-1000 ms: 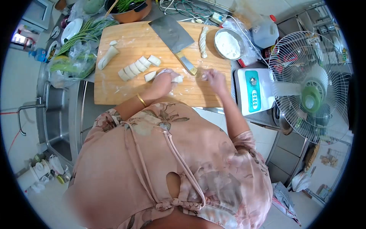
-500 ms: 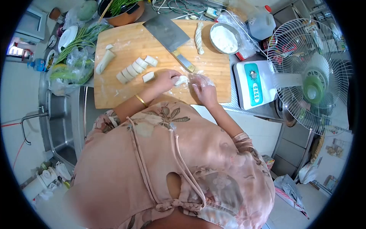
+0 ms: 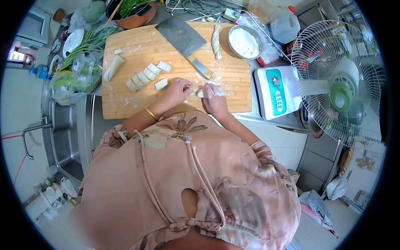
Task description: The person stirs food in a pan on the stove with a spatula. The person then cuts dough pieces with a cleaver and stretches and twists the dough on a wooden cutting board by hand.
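My left hand (image 3: 180, 91) rests over the near part of a wooden board (image 3: 166, 102), its fingers curled together. Whether anything small is between its fingertips I cannot make out. Just to the right, my floury right hand (image 3: 213, 96) has its fingers closed over a small piece of white dough (image 3: 201, 93), mostly covered. A cut dough piece (image 3: 161, 84) lies left of my left hand, beside a row of several cut pieces (image 3: 143, 78). Beyond my right hand lies a cleaver (image 3: 181, 35), its handle pointing toward me.
A dough roll (image 3: 114, 68) lies at the board's left and a twisted dough strip (image 3: 216, 41) at the back. Near the strip stands a bowl of flour (image 3: 244, 43). Right of the board are a white-and-teal appliance (image 3: 277, 91) and a fan (image 3: 341, 96); a sink (image 3: 66, 137) is left.
The dough piece, earlier at my left fingertips, is now under my right hand. My right hand has shifted left and curled over it; my left hand has moved slightly left, its fingers curled.
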Tool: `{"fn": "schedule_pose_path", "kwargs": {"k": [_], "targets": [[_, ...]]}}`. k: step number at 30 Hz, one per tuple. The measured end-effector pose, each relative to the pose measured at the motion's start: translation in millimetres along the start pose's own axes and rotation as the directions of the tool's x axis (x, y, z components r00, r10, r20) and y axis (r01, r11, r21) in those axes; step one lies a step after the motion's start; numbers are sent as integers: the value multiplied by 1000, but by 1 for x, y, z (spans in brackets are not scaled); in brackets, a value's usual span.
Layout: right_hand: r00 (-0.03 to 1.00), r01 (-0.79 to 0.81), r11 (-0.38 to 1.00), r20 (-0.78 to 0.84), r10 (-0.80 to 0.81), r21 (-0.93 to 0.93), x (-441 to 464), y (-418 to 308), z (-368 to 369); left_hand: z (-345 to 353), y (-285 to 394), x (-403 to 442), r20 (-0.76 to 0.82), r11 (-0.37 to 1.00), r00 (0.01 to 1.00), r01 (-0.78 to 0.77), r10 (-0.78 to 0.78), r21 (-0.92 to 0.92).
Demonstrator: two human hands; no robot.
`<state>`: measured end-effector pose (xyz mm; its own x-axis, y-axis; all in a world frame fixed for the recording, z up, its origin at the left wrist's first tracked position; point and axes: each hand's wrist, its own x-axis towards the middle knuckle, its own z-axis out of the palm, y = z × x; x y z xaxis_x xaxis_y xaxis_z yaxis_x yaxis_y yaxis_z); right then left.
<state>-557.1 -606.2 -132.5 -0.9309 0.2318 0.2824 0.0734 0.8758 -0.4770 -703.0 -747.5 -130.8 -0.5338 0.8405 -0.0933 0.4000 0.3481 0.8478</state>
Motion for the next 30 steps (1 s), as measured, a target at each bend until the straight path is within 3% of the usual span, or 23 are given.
{"fn": "schedule_pose_path", "kwargs": {"k": [4, 7, 10, 13, 17, 26, 29, 30], "targets": [[993, -77, 994, -78, 83, 76, 0, 6, 5, -3, -4, -8, 7, 997, 999, 50, -50, -67], [997, 8, 994, 75, -16, 106, -1, 3, -9, -6, 0, -10, 41, 995, 997, 74, -71, -70], [995, -75, 997, 70, 74, 0, -8, -8, -25, -5, 2, -10, 61, 996, 995, 82, -80, -23], [979, 87, 990, 194, -64, -113, -13, -3, -23, -8, 16, -10, 101, 995, 990, 103, -102, -11], [942, 184, 971, 309, -131, -151, -15, -6, -14, -3, 11, -9, 74, 999, 997, 37, -38, 18], [933, 156, 979, 345, -101, -133, -18, -7, -15, -7, 16, -12, 113, 997, 990, 81, -80, -2], [948, 121, 989, 305, -89, -87, -9, -13, -28, -5, 15, -11, 128, 999, 991, 34, -37, 28], [976, 36, 997, 216, -19, -75, -8, -11, -29, -6, 22, -10, 133, 998, 991, 8, -17, 65]]}}
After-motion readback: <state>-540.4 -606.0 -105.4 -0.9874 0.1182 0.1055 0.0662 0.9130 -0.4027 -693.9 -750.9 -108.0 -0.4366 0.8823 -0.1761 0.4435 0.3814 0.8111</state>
